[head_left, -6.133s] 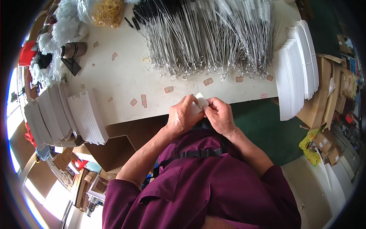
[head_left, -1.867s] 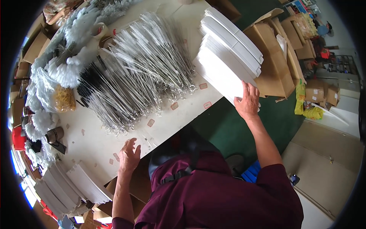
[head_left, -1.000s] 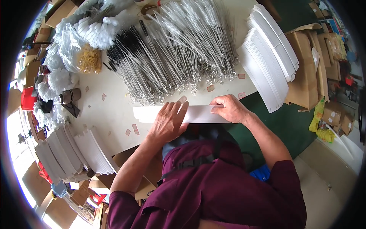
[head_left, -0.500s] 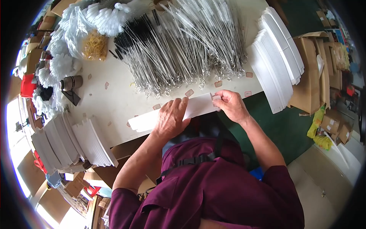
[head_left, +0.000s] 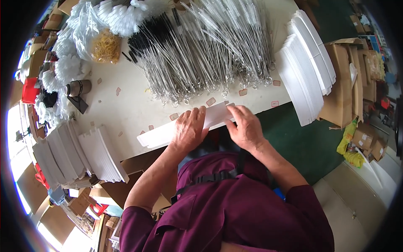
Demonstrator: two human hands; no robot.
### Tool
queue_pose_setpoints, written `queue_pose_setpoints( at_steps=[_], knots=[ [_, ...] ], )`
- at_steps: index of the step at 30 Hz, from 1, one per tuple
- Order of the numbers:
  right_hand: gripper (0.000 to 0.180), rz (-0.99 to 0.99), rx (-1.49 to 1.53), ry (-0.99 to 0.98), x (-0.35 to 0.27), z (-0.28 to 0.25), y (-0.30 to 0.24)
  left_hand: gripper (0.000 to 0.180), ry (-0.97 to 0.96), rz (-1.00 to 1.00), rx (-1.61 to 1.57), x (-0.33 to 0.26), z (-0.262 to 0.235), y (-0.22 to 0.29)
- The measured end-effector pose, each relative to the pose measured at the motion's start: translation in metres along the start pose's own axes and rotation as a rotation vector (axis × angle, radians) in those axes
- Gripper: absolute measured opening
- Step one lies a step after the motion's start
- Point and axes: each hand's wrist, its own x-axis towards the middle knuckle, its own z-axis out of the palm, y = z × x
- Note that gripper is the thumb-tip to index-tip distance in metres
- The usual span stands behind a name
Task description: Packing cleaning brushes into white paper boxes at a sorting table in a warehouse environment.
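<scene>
Left hand [head_left: 189, 129] presses flat and right hand [head_left: 247, 126] pinches the long white card sleeve [head_left: 168, 132] at the desk's [head_left: 130, 109] six-o'clock edge, apparently mid-fold; creasing comes next.

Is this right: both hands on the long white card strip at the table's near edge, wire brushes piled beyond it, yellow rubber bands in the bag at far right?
Not quite. In the head view the rubber bands sit at far left, not right. Otherwise correct: left hand and right hand are on the white card strip at the table edge, wire brushes beyond.
</scene>
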Motion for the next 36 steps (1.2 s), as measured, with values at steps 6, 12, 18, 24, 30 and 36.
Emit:
queue_pose_setpoints(
  at_steps=[6, 12, 18, 24, 30, 36],
  knots=[
    [0.039, 0.322, 0.323, -0.071, -0.001, 0.023, -0.004, 0.07, 0.0, 0.013, 0.095, -0.004, 0.005, -0.005],
    [0.034, 0.629, 0.972, -0.378, 0.005, 0.01, 0.016, 0.068, 0.023, 0.076, 0.143, -0.012, 0.01, -0.01],
    [0.038, 0.791, 1.166, -0.533, 0.015, -0.002, 0.009, 0.066, 0.04, 0.107, 0.134, -0.015, 0.013, -0.012],
    [0.038, 1.026, 1.299, -0.613, 0.011, 0.004, 0.027, 0.062, 0.027, 0.127, 0.054, -0.021, 0.018, -0.013],
    [0.045, 0.555, 0.62, -0.287, 0.002, -0.005, 0.004, 0.059, 0.005, 0.057, -0.049, -0.019, 0.017, -0.019],
    [0.064, -0.289, -0.192, -0.338, 0.014, 0.002, -0.013, 0.056, -0.139, 0.018, -0.165, 0.001, 0.003, -0.007]
  ],
)
